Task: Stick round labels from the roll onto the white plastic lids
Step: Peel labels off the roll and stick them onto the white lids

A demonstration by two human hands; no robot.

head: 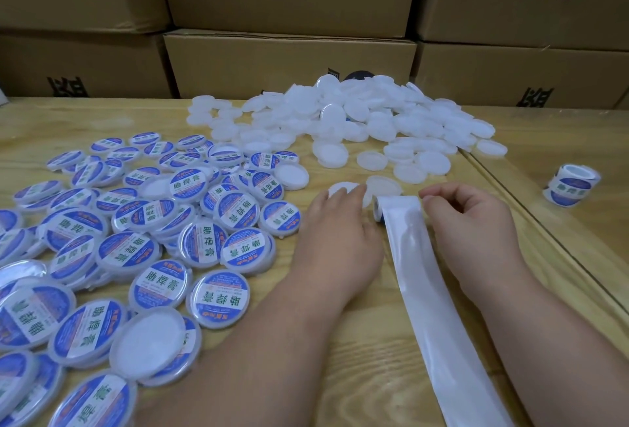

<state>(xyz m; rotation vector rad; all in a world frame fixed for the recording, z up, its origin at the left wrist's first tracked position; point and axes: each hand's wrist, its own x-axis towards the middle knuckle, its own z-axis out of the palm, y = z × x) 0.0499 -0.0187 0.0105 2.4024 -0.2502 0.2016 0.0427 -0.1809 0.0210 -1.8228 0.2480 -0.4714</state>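
Observation:
My left hand (340, 236) reaches forward, its fingertips lying on a plain white lid (337, 188). Just to the right lies a second plain lid (383, 184). The label roll (396, 208) lies between my hands, and its empty glossy backing strip (442, 307) trails toward the bottom edge. My right hand (473, 222) is curled, with its fingertips pinched against the roll's right end. No loose label shows in either hand. A heap of unlabelled white lids (357, 120) sits behind. Lids with blue labels (136, 239) spread over the left.
A second label roll (571, 186) stands at the right beyond a seam in the wooden table (357, 358). Stacked cardboard boxes (289, 62) wall off the back. Bare wood shows between my forearms and along the right side.

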